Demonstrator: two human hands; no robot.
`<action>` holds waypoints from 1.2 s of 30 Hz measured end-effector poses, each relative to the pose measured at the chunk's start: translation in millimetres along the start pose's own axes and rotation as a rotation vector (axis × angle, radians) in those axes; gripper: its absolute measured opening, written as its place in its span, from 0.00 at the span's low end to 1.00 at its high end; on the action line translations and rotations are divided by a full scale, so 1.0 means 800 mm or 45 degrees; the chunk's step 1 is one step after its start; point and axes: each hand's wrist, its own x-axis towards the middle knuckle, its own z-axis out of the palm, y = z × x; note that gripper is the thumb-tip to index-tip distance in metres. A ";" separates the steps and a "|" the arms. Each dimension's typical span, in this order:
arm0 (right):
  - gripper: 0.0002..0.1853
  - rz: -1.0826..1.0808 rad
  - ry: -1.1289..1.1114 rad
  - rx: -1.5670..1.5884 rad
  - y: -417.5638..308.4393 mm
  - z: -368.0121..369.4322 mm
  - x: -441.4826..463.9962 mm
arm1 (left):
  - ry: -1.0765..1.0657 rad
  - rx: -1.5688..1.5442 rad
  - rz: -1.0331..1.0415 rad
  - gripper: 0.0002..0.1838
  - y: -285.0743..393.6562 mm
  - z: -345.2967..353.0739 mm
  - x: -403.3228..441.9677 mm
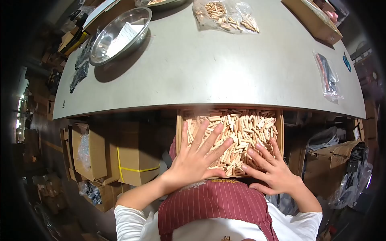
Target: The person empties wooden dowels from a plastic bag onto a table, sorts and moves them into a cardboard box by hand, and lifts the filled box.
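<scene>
Many small wooden dowels (241, 130) fill an open box (280, 136) that sits below the table's front edge, close to my body. My left hand (195, 154) lies palm down over the left part of the dowels, its fingers spread and pointing away from me. At the right front corner of the box, my right hand (271, 168) rests with spread fingertips on the dowels. Neither hand is closed around anything. The undersides of both palms are hidden.
On the table (181, 68) are a metal bowl (116, 36) with white paper inside, a plastic bag of dowels (225, 16), a cardboard box (313, 20) and a flat plastic packet (327, 76). Cardboard boxes (136, 152) stand below at left, others (325, 164) at right.
</scene>
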 end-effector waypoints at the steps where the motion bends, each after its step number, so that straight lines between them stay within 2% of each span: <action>1: 0.42 0.103 0.048 0.123 0.002 -0.003 0.001 | 0.035 0.001 0.040 0.52 0.000 0.000 0.002; 2: 0.43 0.206 0.103 0.240 0.006 -0.008 0.003 | 0.074 0.008 0.084 0.51 -0.001 -0.001 0.004; 3: 0.45 0.208 0.126 0.211 0.005 -0.030 0.011 | 0.077 0.009 0.086 0.51 -0.004 -0.015 0.002; 6: 0.48 0.197 0.366 0.078 0.057 -0.059 0.028 | 0.322 0.164 0.162 0.51 -0.039 -0.049 0.030; 9: 0.39 0.264 0.653 0.181 0.126 -0.091 0.067 | 0.706 -0.042 0.172 0.35 -0.085 -0.094 0.094; 10: 0.35 0.294 0.757 0.168 0.145 -0.100 0.093 | 0.719 -0.041 0.156 0.31 -0.101 -0.116 0.122; 12: 0.34 0.260 0.775 0.177 0.187 -0.103 0.141 | 0.789 -0.264 0.017 0.30 -0.145 -0.132 0.193; 13: 0.32 0.238 0.777 0.203 0.208 -0.105 0.166 | 0.763 -0.358 -0.098 0.30 -0.172 -0.144 0.232; 14: 0.31 0.163 0.788 0.055 0.225 -0.109 0.192 | 0.733 -0.458 -0.215 0.32 -0.199 -0.155 0.273; 16: 0.30 0.092 0.789 -0.108 0.251 -0.105 0.234 | 0.702 -0.260 -0.320 0.37 -0.262 -0.166 0.355; 18: 0.31 0.025 0.721 -0.066 0.268 -0.100 0.267 | 0.672 -0.257 -0.528 0.43 -0.304 -0.180 0.429; 19: 0.31 -0.006 0.654 -0.043 0.272 -0.100 0.277 | 0.688 -0.249 -0.519 0.43 -0.327 -0.180 0.464; 20: 0.32 -0.029 0.664 -0.032 0.275 -0.097 0.280 | 0.667 -0.297 -0.623 0.44 -0.349 -0.177 0.497; 21: 0.32 -0.047 0.687 -0.045 0.275 -0.096 0.280 | 0.640 -0.346 -0.724 0.44 -0.363 -0.176 0.522; 22: 0.32 -0.052 0.689 -0.011 0.274 -0.095 0.277 | 0.637 -0.346 -0.715 0.44 -0.369 -0.173 0.540; 24: 0.30 -0.051 0.699 0.065 0.275 -0.098 0.274 | 0.647 -0.209 -0.812 0.47 -0.372 -0.165 0.572; 25: 0.30 -0.036 0.700 0.072 0.273 -0.097 0.275 | 0.633 -0.213 -0.806 0.47 -0.372 -0.158 0.580; 27: 0.28 0.015 0.679 0.057 0.275 -0.103 0.277 | 0.551 0.059 -0.806 0.42 -0.370 -0.159 0.595; 28: 0.27 0.025 0.637 0.056 0.273 -0.101 0.277 | 0.421 0.038 -0.718 0.35 -0.367 -0.163 0.589; 29: 0.27 0.030 0.641 0.070 0.273 -0.099 0.277 | 0.406 0.043 -0.719 0.35 -0.359 -0.161 0.584; 31: 0.27 0.001 0.654 0.053 0.276 -0.100 0.278 | 0.466 0.033 -0.744 0.24 -0.353 -0.160 0.583; 32: 0.27 0.002 0.655 0.052 0.276 -0.101 0.278 | 0.466 0.033 -0.743 0.24 -0.351 -0.163 0.583; 34: 0.27 0.030 0.778 0.039 0.276 -0.101 0.275 | 0.891 0.014 -0.481 0.17 -0.344 -0.169 0.578; 36: 0.28 0.086 0.856 0.055 0.282 -0.096 0.276 | 1.076 0.032 -0.273 0.16 -0.336 -0.191 0.575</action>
